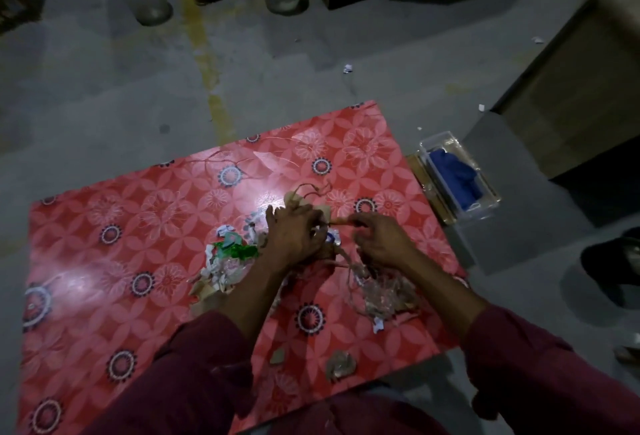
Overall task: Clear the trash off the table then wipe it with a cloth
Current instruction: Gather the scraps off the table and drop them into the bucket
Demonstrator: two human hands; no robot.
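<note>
Trash: a heap of torn brown paper, white scraps, a green wrapper and crumpled clear plastic, lying in the middle of the table, a little to the right.
Loose pieces: two brown scraps lie apart from the heap, near the near edge of the table.
Left hand: on top of the heap, fingers curled around brown paper and string; it holds part of the trash.
Right hand: just beside the left hand, fingers bent and pinching a thin brown strip that runs between the two hands.
Table: low, covered in shiny red plastic with a flower pattern.
Cloth: blue, folded inside a clear box on the floor, just beside the right far corner of the table.
Floor: grey concrete with a yellow line; small white scraps lie on it, far from the table.
Sleeves: dark red, on both arms.
</note>
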